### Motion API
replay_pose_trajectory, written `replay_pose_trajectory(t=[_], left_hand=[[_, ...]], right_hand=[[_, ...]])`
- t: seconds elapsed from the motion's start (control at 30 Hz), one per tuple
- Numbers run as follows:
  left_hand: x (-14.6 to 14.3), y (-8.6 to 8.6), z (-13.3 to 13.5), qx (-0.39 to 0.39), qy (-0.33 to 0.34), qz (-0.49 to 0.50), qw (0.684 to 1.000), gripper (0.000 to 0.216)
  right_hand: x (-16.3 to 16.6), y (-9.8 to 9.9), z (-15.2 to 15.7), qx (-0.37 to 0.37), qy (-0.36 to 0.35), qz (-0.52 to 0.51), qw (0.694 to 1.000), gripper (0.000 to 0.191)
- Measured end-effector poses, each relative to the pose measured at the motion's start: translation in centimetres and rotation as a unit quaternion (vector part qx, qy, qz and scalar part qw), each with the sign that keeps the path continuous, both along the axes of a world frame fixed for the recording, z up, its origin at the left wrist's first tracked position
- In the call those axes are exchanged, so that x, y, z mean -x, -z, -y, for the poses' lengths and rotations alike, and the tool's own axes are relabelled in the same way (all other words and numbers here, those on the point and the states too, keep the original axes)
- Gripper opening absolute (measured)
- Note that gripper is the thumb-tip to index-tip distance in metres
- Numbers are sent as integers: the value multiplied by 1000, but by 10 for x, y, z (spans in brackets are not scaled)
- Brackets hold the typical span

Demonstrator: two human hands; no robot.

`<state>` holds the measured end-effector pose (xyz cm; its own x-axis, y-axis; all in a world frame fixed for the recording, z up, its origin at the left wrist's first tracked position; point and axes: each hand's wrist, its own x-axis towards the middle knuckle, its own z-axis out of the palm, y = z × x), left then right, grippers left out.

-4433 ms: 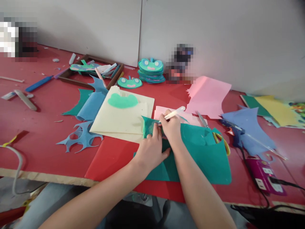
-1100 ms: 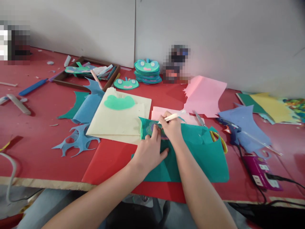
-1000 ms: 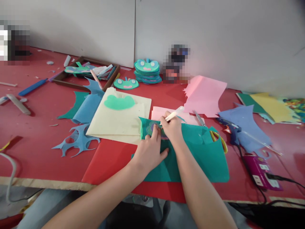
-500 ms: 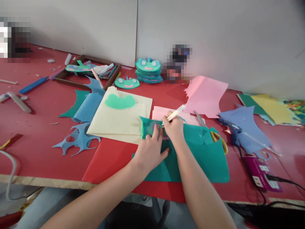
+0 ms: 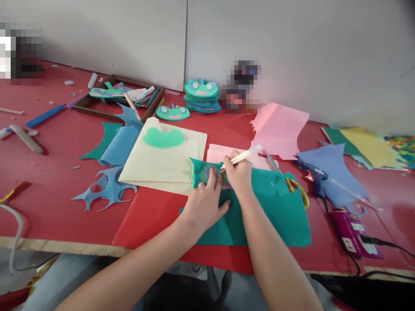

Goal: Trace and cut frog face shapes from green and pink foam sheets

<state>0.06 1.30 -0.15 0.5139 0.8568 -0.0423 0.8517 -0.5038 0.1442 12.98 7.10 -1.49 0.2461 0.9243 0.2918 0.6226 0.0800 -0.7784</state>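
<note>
Right hand: gripped the white pen between thumb and fingers, and sat a little farther right along the green sheet's top edge than 4.4 seconds earlier.
White pen: leaned lower than half a second before, its upper end blurred; the tip had shifted rightward and was at the face-shaped piece's upper edge, though whether it touched could not be told.
Left hand: clasped nothing; its extended fingers pressed down on the face-shaped piece, thumb spread aside, almost as they had lain a second earlier.
Face-shaped piece: lay on the green sheet's upper left part, mostly covered by the fingers, in the same spot as before.
Green sheet: lay at the near side of the red table, unmoved, right of the cream sheets.
Scissors: rested at the green sheet's right end, unchanged.
Stack of frog faces: stood near the wall as before, one single frog face just beside it.
</note>
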Motion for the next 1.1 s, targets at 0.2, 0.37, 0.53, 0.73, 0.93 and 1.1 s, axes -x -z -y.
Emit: replay_pose_trajectory(t=[0.2, 0.37, 0.53, 0.73, 0.93, 1.1], left_hand=[[1, -1, -1, 3, 10, -11, 1000, 59], [1, -2, -1, -2, 6, -17, 1000, 58], [0, -2, -1, -10, 5, -28, 1000, 57], [0, -2, -1, -21, 9, -37, 999, 56], [0, -3, -1, -18, 9, -32, 999, 56], [0, -2, -1, -20, 6, -32, 999, 56]], right_hand=[[-14, 0, 13, -28, 49, -138, 989, 29], [-21, 4, 23, -29, 20, -149, 988, 21], [-20, 6, 22, -46, 2, -183, 982, 17], [-21, 7, 19, -35, 18, -192, 981, 23], [-22, 9, 21, -1, 33, -144, 989, 28], [-20, 6, 23, 0, 21, -49, 999, 28]])
